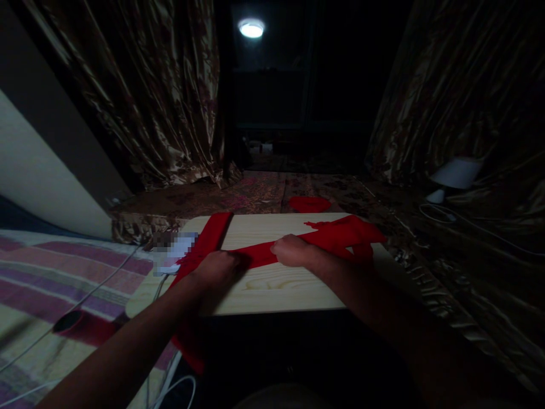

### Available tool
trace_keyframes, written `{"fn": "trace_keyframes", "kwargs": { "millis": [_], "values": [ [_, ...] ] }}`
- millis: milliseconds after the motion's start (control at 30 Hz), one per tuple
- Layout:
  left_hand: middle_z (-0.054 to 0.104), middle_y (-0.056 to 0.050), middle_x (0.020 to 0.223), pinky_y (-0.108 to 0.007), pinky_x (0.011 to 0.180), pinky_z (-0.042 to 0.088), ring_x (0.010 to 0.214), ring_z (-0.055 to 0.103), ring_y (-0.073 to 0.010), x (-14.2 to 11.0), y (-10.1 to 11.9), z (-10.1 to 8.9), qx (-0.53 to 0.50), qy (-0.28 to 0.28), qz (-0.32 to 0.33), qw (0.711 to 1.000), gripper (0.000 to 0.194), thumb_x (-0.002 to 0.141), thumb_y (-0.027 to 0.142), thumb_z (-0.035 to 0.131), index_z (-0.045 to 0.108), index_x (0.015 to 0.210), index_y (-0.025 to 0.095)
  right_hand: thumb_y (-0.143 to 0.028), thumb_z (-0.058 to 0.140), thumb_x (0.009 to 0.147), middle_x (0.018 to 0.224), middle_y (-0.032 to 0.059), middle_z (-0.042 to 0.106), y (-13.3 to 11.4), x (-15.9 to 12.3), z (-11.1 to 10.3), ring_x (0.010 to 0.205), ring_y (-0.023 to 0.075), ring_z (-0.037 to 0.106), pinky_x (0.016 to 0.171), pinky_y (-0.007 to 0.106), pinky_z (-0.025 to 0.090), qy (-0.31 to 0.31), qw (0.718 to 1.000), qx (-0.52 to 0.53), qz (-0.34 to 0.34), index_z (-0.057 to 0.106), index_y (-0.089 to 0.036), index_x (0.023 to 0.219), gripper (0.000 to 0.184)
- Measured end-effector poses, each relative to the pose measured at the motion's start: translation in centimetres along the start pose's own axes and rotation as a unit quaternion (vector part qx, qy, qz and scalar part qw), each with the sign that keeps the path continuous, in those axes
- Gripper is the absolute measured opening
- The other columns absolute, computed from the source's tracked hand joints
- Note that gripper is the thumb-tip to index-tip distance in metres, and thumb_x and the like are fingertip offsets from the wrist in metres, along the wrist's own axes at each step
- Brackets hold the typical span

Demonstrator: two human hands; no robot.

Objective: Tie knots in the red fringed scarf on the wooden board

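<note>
A band of red cloth (259,255) runs between my two hands over a pale wooden table. My left hand (219,268) is closed around its left part, and my right hand (292,250) is closed on it a short way to the right. The stretch between the fists lies nearly straight. Beyond my right hand the cloth bunches into a loose heap (351,230) at the table's right side. Another red strip (213,233) slants from the far left edge down past my left wrist and hangs over the near side. Whether it is the same piece, I cannot tell.
The small wooden table (276,289) stands beside a bed with a striped cover (114,272). White cables (187,380) trail at the lower left, near a dark red tube (85,328). More red cloth (310,203) lies behind the table. A white lamp (457,172) stands right.
</note>
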State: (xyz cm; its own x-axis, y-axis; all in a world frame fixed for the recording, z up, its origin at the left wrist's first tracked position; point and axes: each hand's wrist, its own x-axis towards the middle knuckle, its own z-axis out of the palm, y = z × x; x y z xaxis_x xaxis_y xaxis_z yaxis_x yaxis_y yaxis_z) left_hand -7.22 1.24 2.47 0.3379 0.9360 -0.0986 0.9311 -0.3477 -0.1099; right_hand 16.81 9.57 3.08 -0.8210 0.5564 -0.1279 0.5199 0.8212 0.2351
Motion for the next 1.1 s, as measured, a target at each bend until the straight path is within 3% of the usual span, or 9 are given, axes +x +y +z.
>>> {"fn": "trace_keyframes", "kwargs": {
  "millis": [200,300,467,767,900,1100],
  "values": [
    [0.074,-0.013,0.092,-0.033,0.069,0.047,0.076,0.069,-0.0247,0.0,0.3,0.0,-0.023,0.025,-0.018,0.999,0.035,0.095,0.036,0.04,0.072,0.099,0.023,-0.015,0.045,0.091,0.105,0.0144,0.073,-0.1,-0.4,-0.6,0.093,0.0259,0.07,0.073,0.032,0.051,0.027,0.992,0.075,0.096,0.065,-0.017,0.112,0.029],
    [0.075,-0.014,0.09,-0.035,0.069,0.048,0.076,0.07,-0.0265,0.1,0.7,0.0,-0.018,0.028,-0.04,0.999,0.04,0.096,0.042,0.038,0.073,0.098,0.023,-0.011,0.045,0.09,0.106,0.0141,0.072,-0.4,-0.6,-0.6,0.093,0.0249,0.07,0.075,0.031,0.05,0.038,0.991,0.083,0.094,0.063,-0.017,0.114,0.03],
    [0.074,-0.014,0.096,-0.036,0.073,0.048,0.082,0.069,-0.0272,0.5,1.3,-0.1,-0.03,0.023,-0.052,0.998,0.043,0.096,0.048,0.038,0.071,0.114,0.026,-0.016,0.051,0.088,0.108,0.0132,0.071,-0.6,-0.4,0.1,0.096,0.0273,0.069,0.078,0.035,0.052,0.045,0.994,0.063,0.074,0.065,-0.016,0.11,0.026],
    [0.068,-0.016,0.102,-0.039,0.082,0.045,0.094,0.062,-0.0283,0.8,1.3,0.8,0.018,0.092,-0.039,0.995,0.032,0.094,0.03,0.046,0.066,0.115,0.015,-0.018,0.039,0.097,0.109,0.0144,0.069,-1.0,-0.7,0.4,0.093,0.0256,0.069,0.079,0.036,0.053,0.073,0.99,0.034,0.118,0.062,-0.016,0.114,0.028],
    [0.065,-0.018,0.102,-0.044,0.088,0.041,0.098,0.058,-0.0308,0.0,1.3,0.3,0.047,0.125,-0.034,0.99,0.029,0.092,0.025,0.047,0.066,0.11,0.012,-0.014,0.038,0.096,0.107,0.0156,0.067,-1.2,-1.5,0.8,0.091,0.0266,0.069,0.076,0.037,0.053,0.098,0.991,0.001,0.096,0.059,-0.015,0.114,0.028],
    [0.065,-0.018,0.105,-0.044,0.09,0.04,0.101,0.057,-0.031,-0.5,2.2,0.9,0.025,0.112,-0.018,0.993,0.042,0.097,0.043,0.043,0.065,0.118,0.014,-0.012,0.043,0.093,0.105,0.0168,0.067,-1.6,-2.0,1.7,0.091,0.0276,0.069,0.076,0.038,0.053,0.062,0.997,-0.022,0.041,0.061,-0.013,0.11,0.025]
  ]
}}
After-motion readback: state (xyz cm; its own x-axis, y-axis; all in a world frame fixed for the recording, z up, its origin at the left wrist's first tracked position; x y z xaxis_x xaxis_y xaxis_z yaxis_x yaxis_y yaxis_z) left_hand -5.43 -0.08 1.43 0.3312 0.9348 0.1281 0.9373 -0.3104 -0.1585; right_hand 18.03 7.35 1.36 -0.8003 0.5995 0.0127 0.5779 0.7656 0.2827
